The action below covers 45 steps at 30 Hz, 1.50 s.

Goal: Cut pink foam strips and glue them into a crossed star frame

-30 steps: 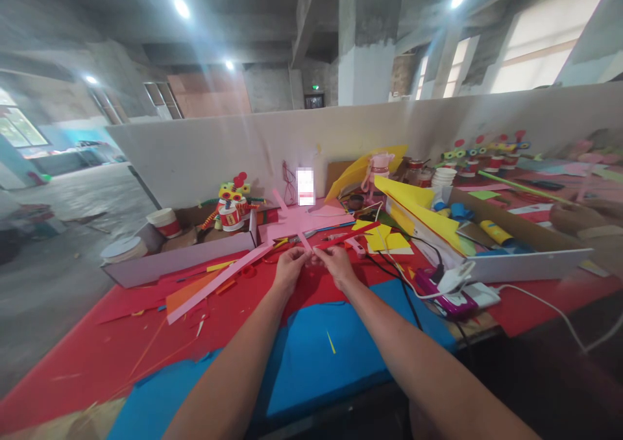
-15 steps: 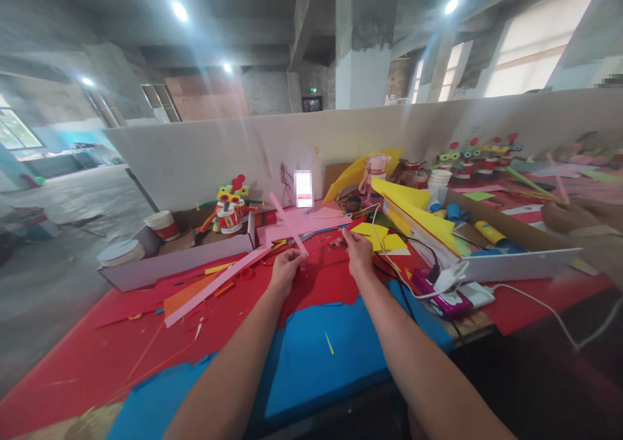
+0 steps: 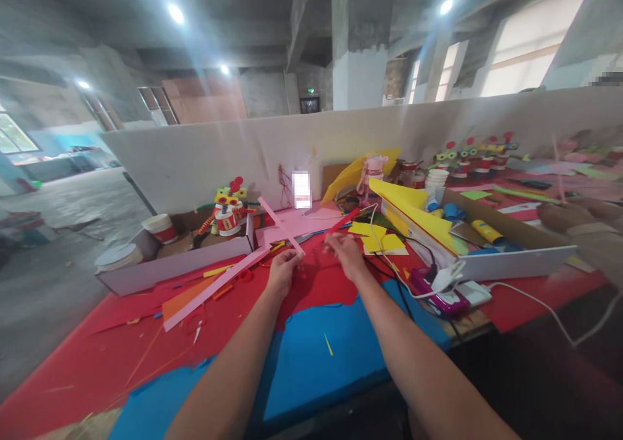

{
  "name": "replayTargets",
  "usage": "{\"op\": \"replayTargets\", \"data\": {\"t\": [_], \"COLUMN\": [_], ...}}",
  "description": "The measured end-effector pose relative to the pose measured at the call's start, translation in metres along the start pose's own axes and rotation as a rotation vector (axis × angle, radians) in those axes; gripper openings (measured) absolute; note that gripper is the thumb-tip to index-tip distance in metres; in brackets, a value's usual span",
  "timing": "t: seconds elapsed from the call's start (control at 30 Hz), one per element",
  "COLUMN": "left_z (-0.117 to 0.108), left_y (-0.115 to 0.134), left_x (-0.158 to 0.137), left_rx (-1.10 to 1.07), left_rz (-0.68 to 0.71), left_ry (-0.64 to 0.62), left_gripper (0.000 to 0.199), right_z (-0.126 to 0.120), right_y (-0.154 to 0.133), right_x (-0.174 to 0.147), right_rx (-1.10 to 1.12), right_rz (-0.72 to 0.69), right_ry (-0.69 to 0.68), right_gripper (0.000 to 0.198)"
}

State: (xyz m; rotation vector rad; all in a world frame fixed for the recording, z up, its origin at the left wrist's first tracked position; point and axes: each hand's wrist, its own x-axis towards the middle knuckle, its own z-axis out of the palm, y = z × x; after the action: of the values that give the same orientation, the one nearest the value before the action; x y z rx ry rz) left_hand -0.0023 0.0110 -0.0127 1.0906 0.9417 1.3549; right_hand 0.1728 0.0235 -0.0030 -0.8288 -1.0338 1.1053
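Observation:
My left hand (image 3: 283, 272) is closed, its thumb and fingers pinching the lower end of a pink paper strip (image 3: 276, 219) that slants up and away to the left. To its right, my right hand (image 3: 346, 257) hovers over the red paper (image 3: 321, 284) with fingers apart and slightly blurred. A narrow red strip (image 3: 344, 220) shows just beyond its fingertips; whether they touch it is unclear. Behind both hands lies a pink sheet (image 3: 316, 222). A longer pink strip (image 3: 214, 291) rests at the left over an orange paper piece (image 3: 175, 305).
On the left, a box (image 3: 180, 261) holds paper cups and a cup figure (image 3: 228, 219). Yellow papers (image 3: 384, 240), a white cable and a purple power strip (image 3: 440, 297) sit at right, beside another box (image 3: 525, 265). A co-worker's hand (image 3: 567, 222) is at far right.
My right hand's fingers have spread from a pinch and shifted slightly left. The red strip near them shows more clearly. My left hand still pinches the pink strip.

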Motion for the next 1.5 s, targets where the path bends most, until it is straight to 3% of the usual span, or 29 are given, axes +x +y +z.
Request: {"op": "replayTargets", "data": {"t": [0.07,0.1,0.2,0.33,0.8,1.1,1.33,1.5], "left_z": [0.003,0.005,0.007,0.006,0.007,0.002,0.002,-0.002], "left_y": [-0.001,-0.002,-0.004,-0.005,-0.003,-0.002,-0.002,0.0], "left_x": [-0.002,-0.002,-0.004,-0.005,-0.008,-0.006,-0.004,-0.002], "left_rx": [-0.01,-0.013,-0.008,0.061,0.103,0.097,0.084,0.059], "left_rz": [-0.014,-0.018,-0.008,0.022,-0.006,0.001,0.021,0.028], "left_ry": [-0.043,-0.076,-0.145,-0.106,-0.09,-0.073,-0.078,-0.038], "left_gripper": [0.032,0.031,0.032,0.034,0.039,0.038,0.036,0.036], "right_z": [0.014,0.02,0.028,0.02,-0.022,-0.049,-0.052,-0.042], "right_y": [0.01,0.015,0.025,0.022,-0.035,-0.061,-0.062,-0.055], "right_x": [-0.009,-0.013,-0.017,-0.017,-0.011,0.002,0.003,0.006], "right_rx": [-0.138,-0.154,-0.158,-0.137,-0.187,-0.083,-0.002,0.105], "right_rz": [0.063,0.072,0.116,0.113,-0.005,-0.084,-0.128,-0.202], "right_ry": [-0.166,-0.177,-0.096,-0.003,0.139,0.159,0.272,0.457], "right_gripper": [0.043,0.043,0.043,0.042,0.043,0.045,0.041,0.043]}}
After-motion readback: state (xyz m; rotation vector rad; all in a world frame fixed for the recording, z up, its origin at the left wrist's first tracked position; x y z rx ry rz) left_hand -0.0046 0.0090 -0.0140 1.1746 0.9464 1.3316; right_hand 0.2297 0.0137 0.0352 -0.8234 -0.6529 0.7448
